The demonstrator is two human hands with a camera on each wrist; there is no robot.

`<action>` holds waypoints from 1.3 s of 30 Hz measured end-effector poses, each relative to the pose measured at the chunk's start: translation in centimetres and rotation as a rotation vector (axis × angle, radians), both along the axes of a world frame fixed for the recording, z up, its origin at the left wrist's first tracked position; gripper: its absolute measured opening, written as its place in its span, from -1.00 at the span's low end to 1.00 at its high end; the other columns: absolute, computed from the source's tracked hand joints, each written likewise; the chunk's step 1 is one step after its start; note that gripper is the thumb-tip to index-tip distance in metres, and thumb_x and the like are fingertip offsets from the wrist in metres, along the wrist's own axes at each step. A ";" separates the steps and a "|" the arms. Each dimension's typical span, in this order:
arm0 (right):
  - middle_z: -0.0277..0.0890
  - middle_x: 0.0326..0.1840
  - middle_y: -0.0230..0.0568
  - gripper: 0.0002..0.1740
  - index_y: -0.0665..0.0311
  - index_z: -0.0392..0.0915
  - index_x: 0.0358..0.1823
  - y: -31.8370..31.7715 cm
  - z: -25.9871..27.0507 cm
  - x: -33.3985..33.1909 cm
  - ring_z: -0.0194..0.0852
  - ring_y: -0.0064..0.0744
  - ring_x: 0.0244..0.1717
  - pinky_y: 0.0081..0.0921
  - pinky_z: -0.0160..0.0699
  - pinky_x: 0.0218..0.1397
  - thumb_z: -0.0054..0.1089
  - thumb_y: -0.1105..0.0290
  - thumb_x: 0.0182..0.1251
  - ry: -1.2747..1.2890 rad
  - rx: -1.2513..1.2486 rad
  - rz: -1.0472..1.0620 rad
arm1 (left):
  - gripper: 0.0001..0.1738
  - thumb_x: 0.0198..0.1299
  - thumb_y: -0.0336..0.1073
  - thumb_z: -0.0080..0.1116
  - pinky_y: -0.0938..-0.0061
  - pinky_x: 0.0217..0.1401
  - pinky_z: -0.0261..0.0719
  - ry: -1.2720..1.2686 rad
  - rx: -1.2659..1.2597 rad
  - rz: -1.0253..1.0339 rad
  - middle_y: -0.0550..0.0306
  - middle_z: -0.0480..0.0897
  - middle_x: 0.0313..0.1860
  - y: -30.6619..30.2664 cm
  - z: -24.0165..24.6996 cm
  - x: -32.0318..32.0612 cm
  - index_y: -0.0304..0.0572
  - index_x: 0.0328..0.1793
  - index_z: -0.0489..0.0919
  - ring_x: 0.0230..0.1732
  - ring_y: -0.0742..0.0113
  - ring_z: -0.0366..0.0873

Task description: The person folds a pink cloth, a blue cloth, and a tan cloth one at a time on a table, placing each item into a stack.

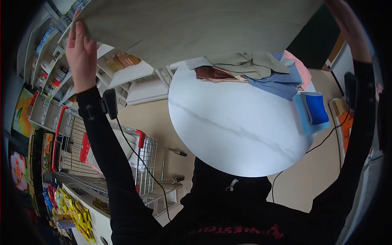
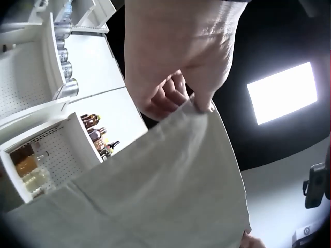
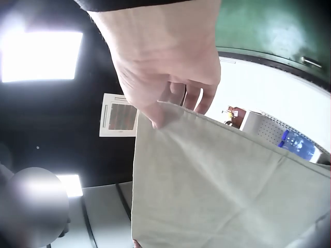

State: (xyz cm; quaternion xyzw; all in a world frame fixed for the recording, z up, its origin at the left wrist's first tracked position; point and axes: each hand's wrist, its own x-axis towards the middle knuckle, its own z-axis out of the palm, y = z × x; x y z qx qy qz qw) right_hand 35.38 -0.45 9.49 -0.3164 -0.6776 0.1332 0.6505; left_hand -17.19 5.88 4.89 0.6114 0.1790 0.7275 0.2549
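A wide grey-green cloth (image 1: 196, 28) is held up and spread between both raised hands, above the far side of a round white table (image 1: 228, 130). My left hand (image 1: 83, 55) pinches one corner between thumb and fingers, clearly seen in the left wrist view. My right hand (image 3: 165, 67) pinches another corner; in the head view its fingers are cut off at the top edge. Crumpled cloths lie along the table's far edge: grey-green (image 1: 253, 65), brown (image 1: 214, 73), blue (image 1: 275, 81) and pink (image 1: 302, 73). A folded blue cloth (image 1: 316, 108) rests at the right edge.
A wire shopping cart (image 1: 73, 159) with red corners stands left of the table. White shelves (image 1: 132, 75) with bottles are behind it. Snack packets (image 1: 75, 210) lie on a counter at lower left. Cables run from both wrist cameras.
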 end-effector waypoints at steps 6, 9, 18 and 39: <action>0.70 0.11 -0.27 -0.65 0.13 0.75 0.08 -10.0 -9.0 8.1 0.63 -0.40 0.11 -0.36 0.60 0.26 0.45 0.21 0.31 -0.585 -0.352 0.027 | -0.80 0.22 -0.40 0.49 0.45 0.12 0.65 0.536 -0.109 -0.213 -0.03 0.78 -0.05 -8.5 -10.9 -7.7 -0.35 -0.09 0.79 0.01 0.25 0.74; 0.74 -0.14 -0.24 -0.81 0.19 0.78 -0.24 -15.9 -13.1 3.0 0.64 -0.31 -0.02 -0.35 0.60 0.13 0.51 0.50 0.08 -0.771 -0.505 0.123 | -0.83 0.01 -0.48 0.59 0.45 -0.04 0.66 0.660 -0.517 -0.292 -0.01 0.76 -0.18 -14.0 -15.8 -6.1 -0.31 -0.24 0.84 -0.15 0.25 0.73; 0.73 -0.27 -0.28 -0.83 0.24 0.77 -0.29 -17.8 -17.9 1.3 0.66 -0.28 -0.11 -0.34 0.59 0.08 0.52 0.61 0.08 -0.663 -0.930 0.093 | -0.74 -0.01 -0.36 0.67 0.41 -0.15 0.60 0.657 -0.873 -0.407 -0.02 0.74 -0.32 -17.0 -22.5 -6.6 -0.36 -0.28 0.82 -0.29 0.20 0.69; 0.64 -0.27 -0.36 -0.73 0.16 0.72 -0.13 -13.3 -18.7 5.7 0.62 -0.50 -0.22 -0.51 0.56 -0.11 0.50 0.14 0.35 -0.542 -0.670 0.158 | -0.86 0.21 -0.31 0.58 0.57 -0.34 0.47 0.284 -0.310 -0.484 0.09 0.71 -0.29 -12.3 -21.7 -4.8 -0.20 -0.21 0.84 -0.39 0.24 0.60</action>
